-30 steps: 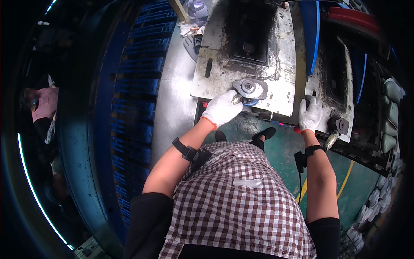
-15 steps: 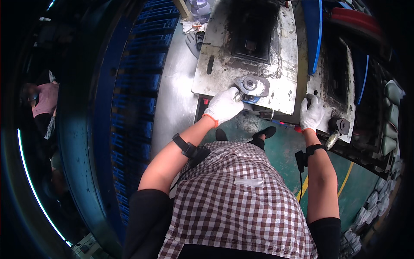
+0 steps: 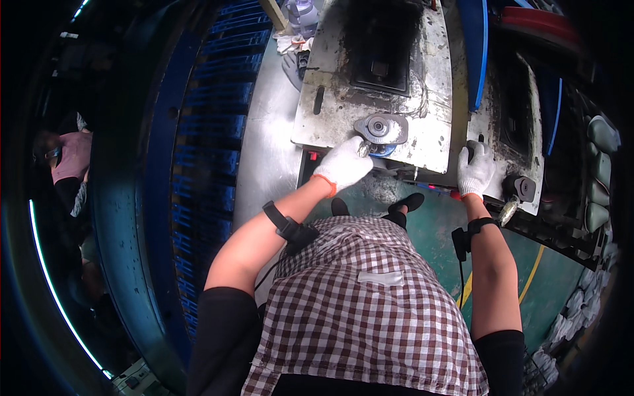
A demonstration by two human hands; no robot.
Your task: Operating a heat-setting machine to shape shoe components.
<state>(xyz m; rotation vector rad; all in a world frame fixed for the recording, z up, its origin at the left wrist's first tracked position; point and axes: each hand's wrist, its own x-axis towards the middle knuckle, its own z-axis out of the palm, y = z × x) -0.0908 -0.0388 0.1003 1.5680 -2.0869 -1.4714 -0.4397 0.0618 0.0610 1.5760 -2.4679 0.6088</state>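
My left hand, in a white knit glove with an orange cuff, is closed at the near edge of a stained metal plate. A bit of silvery handle shows at its fingertips, beside a grey flanged fitting with a round centre; a blue part sits under this fitting. My right hand, gloved the same way, rests on the near left part of a second metal plate. Its fingers are apart, with nothing seen between them. Right of it are a dark fitting and a silver-wrapped handle.
Blue upright panels stand between the plates. A steel surface and blue slatted machinery lie on the left. A clear jug and cloth stand at the back. Grey pads hang at right. Another person is far left.
Both hands keep their places on the plates. The whole view has shifted very slightly, and the far-left person has moved a little.
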